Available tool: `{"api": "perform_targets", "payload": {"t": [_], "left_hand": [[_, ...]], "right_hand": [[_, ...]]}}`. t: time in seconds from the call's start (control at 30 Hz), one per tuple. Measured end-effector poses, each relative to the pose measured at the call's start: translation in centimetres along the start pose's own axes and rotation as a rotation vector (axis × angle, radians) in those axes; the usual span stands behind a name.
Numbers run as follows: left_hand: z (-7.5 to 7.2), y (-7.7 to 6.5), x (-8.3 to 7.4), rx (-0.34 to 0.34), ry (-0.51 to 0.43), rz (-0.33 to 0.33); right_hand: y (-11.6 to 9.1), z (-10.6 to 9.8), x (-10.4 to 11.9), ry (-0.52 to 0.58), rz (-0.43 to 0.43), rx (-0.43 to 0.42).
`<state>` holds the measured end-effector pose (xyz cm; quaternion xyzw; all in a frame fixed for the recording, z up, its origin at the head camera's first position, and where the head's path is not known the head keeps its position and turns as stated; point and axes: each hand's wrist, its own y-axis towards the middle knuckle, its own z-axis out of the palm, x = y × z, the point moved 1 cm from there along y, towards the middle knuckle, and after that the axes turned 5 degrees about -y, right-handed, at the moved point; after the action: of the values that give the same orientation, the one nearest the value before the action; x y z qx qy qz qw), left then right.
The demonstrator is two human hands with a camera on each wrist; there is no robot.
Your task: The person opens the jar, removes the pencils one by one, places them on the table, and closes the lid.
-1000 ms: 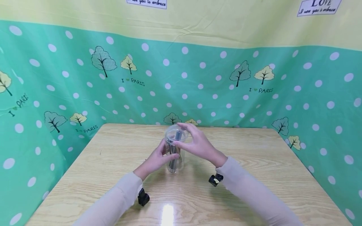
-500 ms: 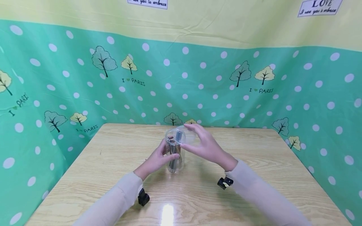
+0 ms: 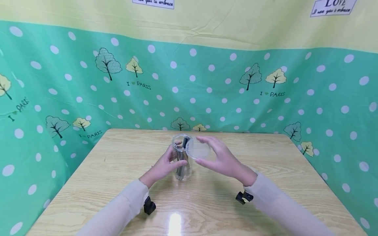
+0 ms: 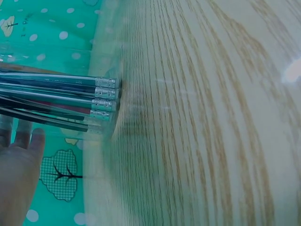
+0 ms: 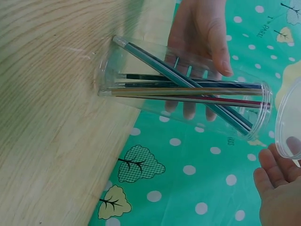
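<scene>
A clear cylindrical plastic jar (image 3: 185, 176) stands upright on the table, with several pencils (image 3: 180, 164) inside. My left hand (image 3: 161, 166) grips it from the left side, fingers behind and thumb in front. In the left wrist view, metal-banded pencil ends (image 4: 104, 92) rest near the jar's base. The right wrist view shows one pencil (image 5: 162, 67) slanting across the others. My right hand (image 3: 220, 158) holds a round clear lid (image 3: 201, 150) by its edges, just right of the jar's uncovered mouth. The lid is tilted, its rim overlapping the jar's in the head view.
The jar stands on a light wood-grain table (image 3: 124, 150). A green and yellow cloth (image 3: 153, 108) with dots and trees hangs behind the table and along its sides. Small black cameras (image 3: 244, 197) sit at both wrists.
My right hand has drawn the lid off to the right and slightly toward me, from over the jar's mouth to beside it. The left hand and jar have stayed in place.
</scene>
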<state>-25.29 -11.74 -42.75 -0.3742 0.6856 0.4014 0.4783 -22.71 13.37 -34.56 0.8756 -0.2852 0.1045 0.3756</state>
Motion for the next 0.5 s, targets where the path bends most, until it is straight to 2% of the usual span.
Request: {"api": "perform_targets", "payload": {"t": [0.23,0.5], "left_hand": [[0.1,-0.1,0.1,-0.005,0.008,0.0],[0.0,0.0,0.0,-0.004,0.012,0.002]], "right_hand": [[-1.2,-0.1,0.2,0.039,0.02,0.06],[-2.7,0.2,-0.2,0.031,0.032,0.124]]}}
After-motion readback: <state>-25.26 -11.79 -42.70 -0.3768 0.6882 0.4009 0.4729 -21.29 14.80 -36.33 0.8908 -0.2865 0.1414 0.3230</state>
